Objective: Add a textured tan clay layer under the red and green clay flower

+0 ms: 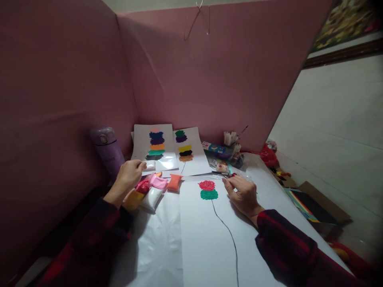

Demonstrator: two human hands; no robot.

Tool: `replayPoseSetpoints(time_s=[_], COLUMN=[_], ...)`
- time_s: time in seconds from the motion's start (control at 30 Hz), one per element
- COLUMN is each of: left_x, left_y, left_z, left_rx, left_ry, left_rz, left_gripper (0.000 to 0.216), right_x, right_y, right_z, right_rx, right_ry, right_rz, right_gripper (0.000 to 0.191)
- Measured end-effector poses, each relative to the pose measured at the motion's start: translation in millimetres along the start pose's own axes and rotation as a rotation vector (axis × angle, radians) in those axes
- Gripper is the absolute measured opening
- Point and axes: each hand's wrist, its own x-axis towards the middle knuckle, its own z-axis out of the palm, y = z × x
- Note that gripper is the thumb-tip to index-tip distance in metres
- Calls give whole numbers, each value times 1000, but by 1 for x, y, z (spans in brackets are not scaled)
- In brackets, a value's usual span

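Observation:
My left hand [131,175] is closed in a pinch above a pile of soft packets; a small white packet [150,164] lies just past its fingertips, and I cannot tell whether they touch it. Below are a pink packet [158,182], a red one [143,185], a yellow one [133,199] and a white one [152,199]. An orange packet [174,183] lies to their right. My right hand [241,195] has its fingers curled together over a white sheet [203,247], right of a red patch [206,185] and a green patch [209,194] with a dark line below. Anything inside its pinch is too small to make out.
Two sheets with coloured patches [139,139] [194,139] lie at the back. A purple bottle [107,151] stands left. Behind my right hand are a blue-labelled package [214,148] and a bundle of white sticks [231,138]. Pink panels enclose the table; a cardboard box [326,199] sits right.

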Motion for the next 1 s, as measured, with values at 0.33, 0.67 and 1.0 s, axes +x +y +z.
replayPoseSetpoints(time_s=[0.33, 0.67, 1.0], left_x=[-6, -27, -32], left_y=[-14, -6, 26], left_z=[12, 22, 19], left_rx=[127, 360, 170], left_ry=[-152, -187, -119], left_rz=[23, 48, 284], left_gripper=[14, 31, 18], right_x=[2, 5, 14], right_y=[-2, -8, -21], right_z=[-2, -5, -14], right_rx=[-2, -27, 157], right_ry=[10, 4, 2], right_rz=[-5, -20, 80], right_gripper=[28, 32, 32])
